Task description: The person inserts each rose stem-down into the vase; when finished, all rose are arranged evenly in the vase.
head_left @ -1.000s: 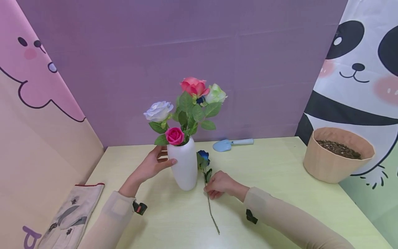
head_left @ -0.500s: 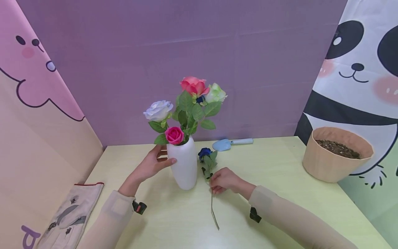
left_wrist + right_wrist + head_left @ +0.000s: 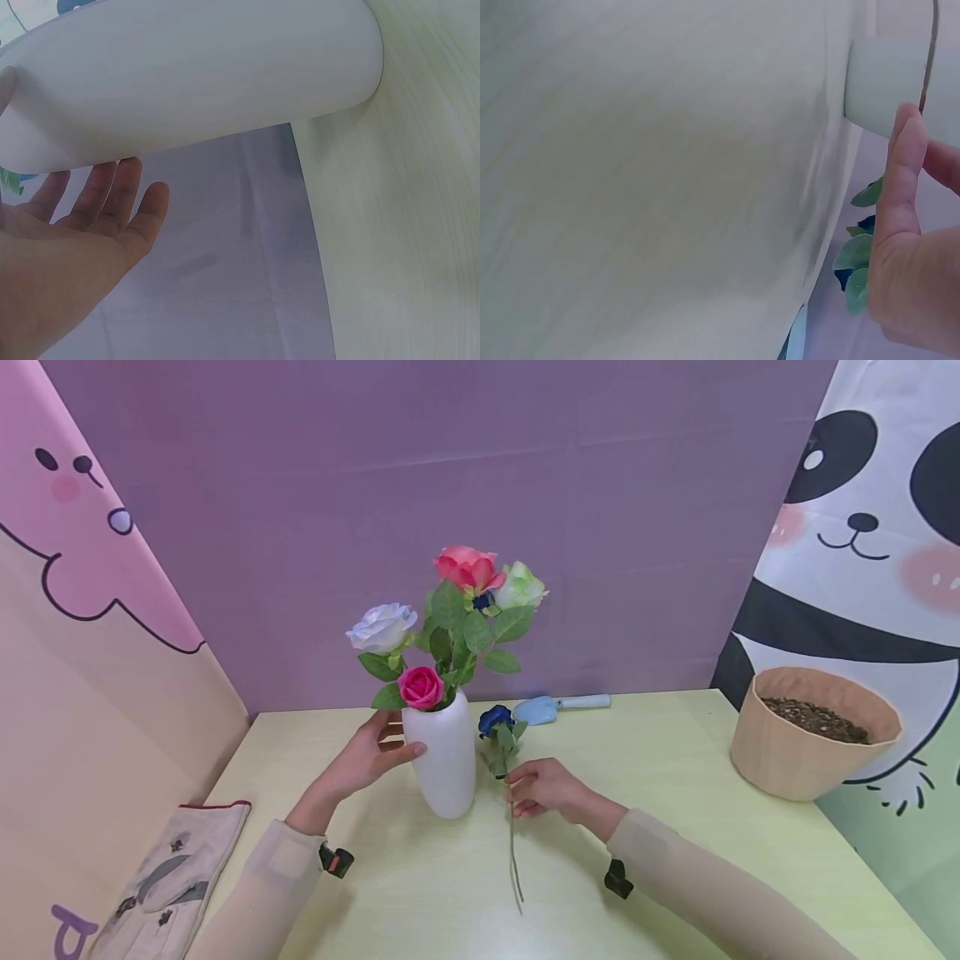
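Note:
A white vase (image 3: 442,764) stands upright on the table, holding a coral rose (image 3: 468,568), a pink rose (image 3: 422,688), pale white-blue and green-white blooms, and a bit of dark blue. My left hand (image 3: 366,762) holds it near the top, thumb in front and fingers behind; in the left wrist view, fingertips (image 3: 129,166) meet its side. To the right of the vase, my right hand (image 3: 547,789) pinches the thin stem of a blue rose (image 3: 496,721). Its bloom points away from me, its stem end towards me. Leaves of it show behind the hand (image 3: 907,247) in the right wrist view.
A light blue trowel (image 3: 537,710) lies at the table's back edge, behind the blue rose. At the right stands a tan pot (image 3: 772,752) with dark soil. A folded cloth item (image 3: 168,877) with a red edge lies at the left.
My right hand has shifted slightly right and away from me with the blue rose, whose bloom now reaches close to the trowel. The left hand and vase stay in place.

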Available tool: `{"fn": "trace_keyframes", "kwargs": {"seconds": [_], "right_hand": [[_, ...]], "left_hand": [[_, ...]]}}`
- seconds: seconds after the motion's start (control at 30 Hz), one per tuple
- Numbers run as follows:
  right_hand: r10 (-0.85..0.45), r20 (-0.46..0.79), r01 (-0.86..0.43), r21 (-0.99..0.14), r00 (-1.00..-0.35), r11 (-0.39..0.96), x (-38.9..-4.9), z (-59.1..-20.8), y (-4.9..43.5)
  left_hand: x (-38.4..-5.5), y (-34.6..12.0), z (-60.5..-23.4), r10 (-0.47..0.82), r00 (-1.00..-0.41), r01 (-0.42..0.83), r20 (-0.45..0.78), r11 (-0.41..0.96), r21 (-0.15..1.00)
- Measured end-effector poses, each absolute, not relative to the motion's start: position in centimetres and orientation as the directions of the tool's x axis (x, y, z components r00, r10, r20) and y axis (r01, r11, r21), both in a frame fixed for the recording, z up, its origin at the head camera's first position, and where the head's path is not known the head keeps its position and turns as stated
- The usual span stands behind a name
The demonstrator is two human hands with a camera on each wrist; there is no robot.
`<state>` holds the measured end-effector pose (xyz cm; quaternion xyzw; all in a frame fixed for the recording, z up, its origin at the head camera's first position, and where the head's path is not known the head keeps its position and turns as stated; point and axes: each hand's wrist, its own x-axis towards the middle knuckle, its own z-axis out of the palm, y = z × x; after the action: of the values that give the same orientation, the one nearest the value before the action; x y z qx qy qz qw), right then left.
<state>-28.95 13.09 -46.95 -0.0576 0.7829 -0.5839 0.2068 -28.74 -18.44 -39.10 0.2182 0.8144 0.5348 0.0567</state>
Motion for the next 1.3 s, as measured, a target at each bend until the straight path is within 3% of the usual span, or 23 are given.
{"fn": "trace_keyframes", "kwargs": {"seconds": [0.27, 1.0, 1.3], "right_hand": [[-0.282, -0.238, 0.166, -0.952, -0.93, 0.257, -29.1, -46.0, 13.0], [-0.245, -0.053, 0.036, -0.997, -0.968, 0.07, -28.6, -40.3, 14.8], [-0.162, 0.002, -0.002, -1.0, -0.987, 0.0, -28.5, -38.3, 15.3]], "left_hand": [[-28.8, -18.5, -39.1, 0.412, -0.902, 0.287, 0.13, 0.347, 0.893], [-29.1, -18.6, -39.4, 0.417, -0.899, 0.295, 0.135, 0.35, 0.889], [-29.0, -18.5, -39.3, 0.416, -0.899, 0.293, 0.136, 0.343, 0.892]]}}
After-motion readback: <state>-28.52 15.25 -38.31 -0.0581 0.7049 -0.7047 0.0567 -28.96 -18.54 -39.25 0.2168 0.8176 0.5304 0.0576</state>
